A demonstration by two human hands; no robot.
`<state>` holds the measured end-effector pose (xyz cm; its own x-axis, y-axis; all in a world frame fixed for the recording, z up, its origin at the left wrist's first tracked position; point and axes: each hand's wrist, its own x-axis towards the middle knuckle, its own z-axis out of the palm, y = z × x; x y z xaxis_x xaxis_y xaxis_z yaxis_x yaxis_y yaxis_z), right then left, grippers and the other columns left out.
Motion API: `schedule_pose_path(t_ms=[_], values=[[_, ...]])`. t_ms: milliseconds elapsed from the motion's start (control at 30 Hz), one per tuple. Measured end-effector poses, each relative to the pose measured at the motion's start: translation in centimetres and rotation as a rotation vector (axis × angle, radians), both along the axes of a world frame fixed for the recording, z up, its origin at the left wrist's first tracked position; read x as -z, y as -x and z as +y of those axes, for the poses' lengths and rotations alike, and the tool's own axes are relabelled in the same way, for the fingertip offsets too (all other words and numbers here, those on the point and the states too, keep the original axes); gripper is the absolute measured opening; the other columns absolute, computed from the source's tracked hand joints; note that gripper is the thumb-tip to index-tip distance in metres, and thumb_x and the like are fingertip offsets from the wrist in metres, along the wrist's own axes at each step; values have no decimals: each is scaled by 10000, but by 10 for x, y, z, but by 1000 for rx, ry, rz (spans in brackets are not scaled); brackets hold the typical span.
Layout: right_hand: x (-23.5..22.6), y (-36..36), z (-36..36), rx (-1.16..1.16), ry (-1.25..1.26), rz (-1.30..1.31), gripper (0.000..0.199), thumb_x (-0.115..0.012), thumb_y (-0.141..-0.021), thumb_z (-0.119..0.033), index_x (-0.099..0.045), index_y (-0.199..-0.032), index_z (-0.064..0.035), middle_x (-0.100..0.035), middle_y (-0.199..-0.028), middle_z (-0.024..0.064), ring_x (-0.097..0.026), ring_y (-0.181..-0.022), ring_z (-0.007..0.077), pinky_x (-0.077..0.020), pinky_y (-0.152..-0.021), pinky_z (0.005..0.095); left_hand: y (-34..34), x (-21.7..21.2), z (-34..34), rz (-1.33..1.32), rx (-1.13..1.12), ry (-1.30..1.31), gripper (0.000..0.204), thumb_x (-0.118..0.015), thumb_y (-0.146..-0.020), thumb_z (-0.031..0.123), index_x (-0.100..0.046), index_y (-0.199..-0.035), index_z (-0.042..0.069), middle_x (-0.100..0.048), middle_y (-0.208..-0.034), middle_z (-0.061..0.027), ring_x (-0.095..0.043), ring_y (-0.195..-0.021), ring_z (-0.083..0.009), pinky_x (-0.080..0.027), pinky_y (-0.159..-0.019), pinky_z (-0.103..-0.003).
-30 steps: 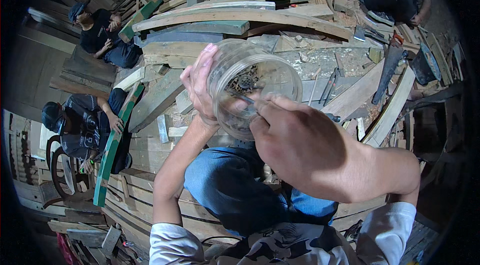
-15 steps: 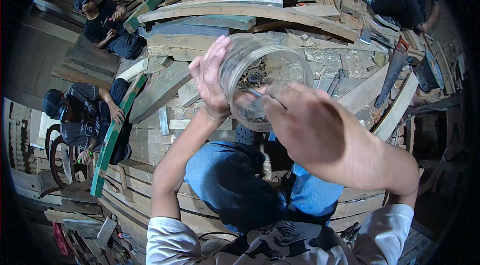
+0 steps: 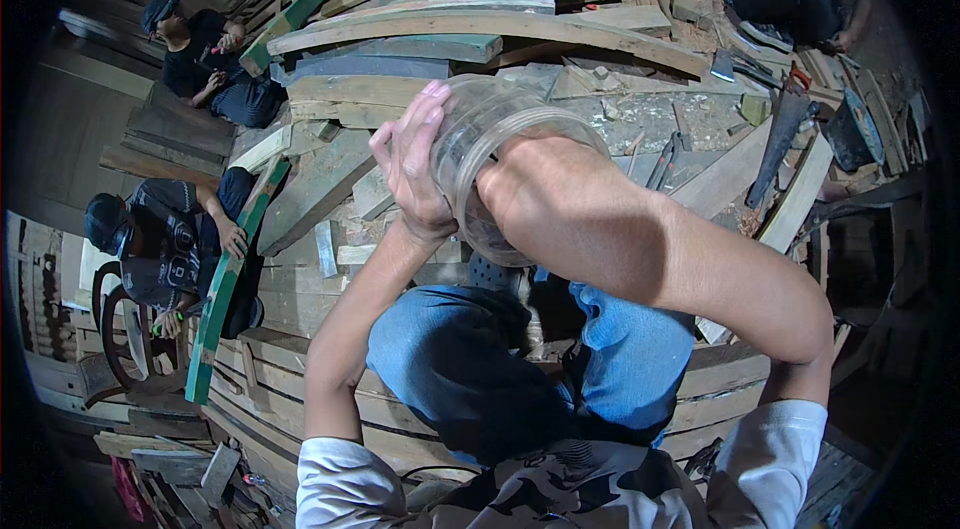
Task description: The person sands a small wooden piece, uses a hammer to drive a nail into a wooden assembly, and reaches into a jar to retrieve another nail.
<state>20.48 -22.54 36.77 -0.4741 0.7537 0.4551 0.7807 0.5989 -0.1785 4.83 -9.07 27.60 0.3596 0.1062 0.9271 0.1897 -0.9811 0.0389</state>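
A clear plastic jar (image 3: 458, 119) with a ridged, threaded mouth is tilted toward me above my knees. My left hand (image 3: 413, 169) clasps it from the left, fingers up along its side and palm against the wall. Into the mouth reaches my right hand (image 3: 530, 191), sunk past the knuckles. Its fingers are hidden inside, so what they touch or hold does not show. A small dark tip pokes out beside the hand at the rim. The hand and wrist block the view of the jar's contents.
Long planks (image 3: 480, 26) lie stacked ahead. To the right are a handsaw (image 3: 778, 144), a hatchet (image 3: 722, 65), pliers (image 3: 665, 161) and a dark bucket (image 3: 853, 134). At left one person holds a green beam (image 3: 228, 294); another sits behind. A third person sits at far right.
My right hand has pushed deeper into the jar, hiding the thin rod-like piece at its fingers and the dark bits inside. My left hand keeps its hold on the jar.
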Motion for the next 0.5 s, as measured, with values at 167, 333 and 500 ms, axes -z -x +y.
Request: schedule_pose_path(t_ms=[167, 333, 500], values=[[4, 13, -9, 129, -146, 13, 107, -655, -672, -40, -606, -759, -3, -608, -763, 143, -647, -712, 271, -551, -663, 347, 10, -2, -1, 183, -158, -67, 561, -651, -926, 345, -451, -1315, -7, -647, -1230, -207, -633, -1154, -337, -336, -988, -407], [-6, 13, -28, 179, -34, -107, 92, -643, -710, -76, -644, -786, -24, -605, -766, 89, -640, -779, 245, -545, -700, 333, 19, 10, 10, 245, -184, -24, 724, -681, -875, 510, -441, -1326, -3, -635, -1261, -205, -625, -1170, -329, -329, -1002, -408], [-30, 11, -47, 165, 280, -257, 175, -597, -779, -90, -697, -854, 33, -657, -951, 153, -613, -989, 253, -500, -899, 314, 11, 2, 1, 185, -141, -16, 902, -533, -853, 730, -420, -1354, -11, -630, -1246, -221, -630, -1143, -349, -331, -977, -419]])
